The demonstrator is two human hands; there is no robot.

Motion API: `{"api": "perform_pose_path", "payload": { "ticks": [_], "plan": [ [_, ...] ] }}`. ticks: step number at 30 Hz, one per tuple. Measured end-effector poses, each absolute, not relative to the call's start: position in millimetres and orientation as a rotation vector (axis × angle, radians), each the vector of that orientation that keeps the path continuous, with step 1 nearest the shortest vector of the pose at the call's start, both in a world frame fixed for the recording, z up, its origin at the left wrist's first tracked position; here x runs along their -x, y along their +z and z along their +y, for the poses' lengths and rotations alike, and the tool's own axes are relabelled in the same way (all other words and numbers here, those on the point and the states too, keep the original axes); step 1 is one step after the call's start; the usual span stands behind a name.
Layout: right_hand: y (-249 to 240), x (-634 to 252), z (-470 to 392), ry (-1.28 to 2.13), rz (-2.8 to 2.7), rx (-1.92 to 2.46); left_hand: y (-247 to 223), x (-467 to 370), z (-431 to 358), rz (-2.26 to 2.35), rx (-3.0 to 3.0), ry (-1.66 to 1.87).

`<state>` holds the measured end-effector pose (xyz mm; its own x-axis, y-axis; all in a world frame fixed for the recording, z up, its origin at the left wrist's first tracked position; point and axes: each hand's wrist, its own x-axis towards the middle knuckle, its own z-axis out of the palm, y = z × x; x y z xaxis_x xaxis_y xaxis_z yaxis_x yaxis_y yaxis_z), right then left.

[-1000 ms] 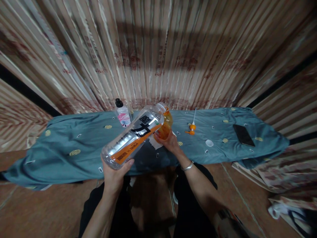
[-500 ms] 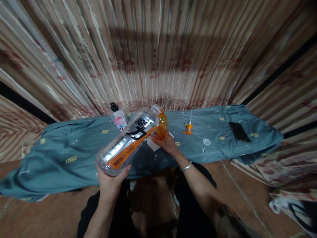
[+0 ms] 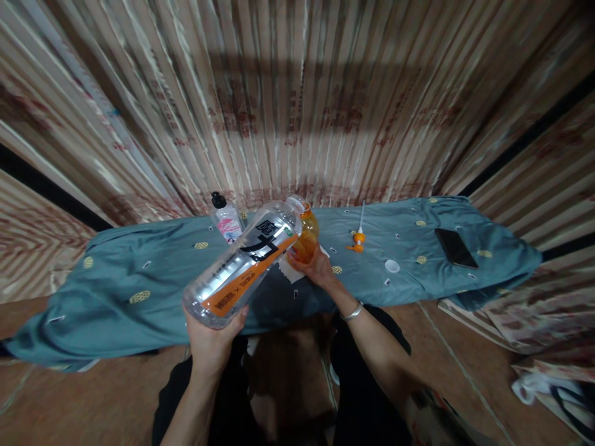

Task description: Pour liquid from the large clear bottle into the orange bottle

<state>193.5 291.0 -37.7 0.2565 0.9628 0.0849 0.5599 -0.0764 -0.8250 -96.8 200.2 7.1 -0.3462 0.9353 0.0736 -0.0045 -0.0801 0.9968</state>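
**Clear Plastic Bottle (image 3: 244,266) Tilts Neck-First to Orange Bottle (image 3: 310,238) Over Draped Table (image 3: 171,291)**

A person's left hand (image 3: 211,345) cups the base of the large clear bottle, thumb along its side and the other fingers mostly hidden behind it. The bottle slants above the table's front half, its neck at the orange bottle's mouth; whether the rims touch cannot be told. The right hand (image 3: 320,267), a silver bracelet (image 3: 353,311) at its wrist, is wrapped around the orange bottle's lower body, near the middle of the table, beside a piece of white paper (image 3: 292,271). A pink-labelled bottle (image 3: 227,222) with a black top stands near the back edge, left of center. Right of the hands, an orange pump head (image 3: 359,238) lies with its pale tube toward the back edge. A white disc (image 3: 392,266) lies nearer the front edge, and a black smartphone (image 3: 455,248) near the right end.
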Motion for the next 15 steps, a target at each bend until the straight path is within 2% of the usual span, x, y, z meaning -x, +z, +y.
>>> {"api": "perform_pose_path", "payload": {
  "ticks": [15],
  "plan": [
    [-35.9, -192.9, 291.0, 0.715, -1.353, 1.751, 2.7, 96.6, 200.2, 1.351, -1.085, 1.61]
  ]
}}
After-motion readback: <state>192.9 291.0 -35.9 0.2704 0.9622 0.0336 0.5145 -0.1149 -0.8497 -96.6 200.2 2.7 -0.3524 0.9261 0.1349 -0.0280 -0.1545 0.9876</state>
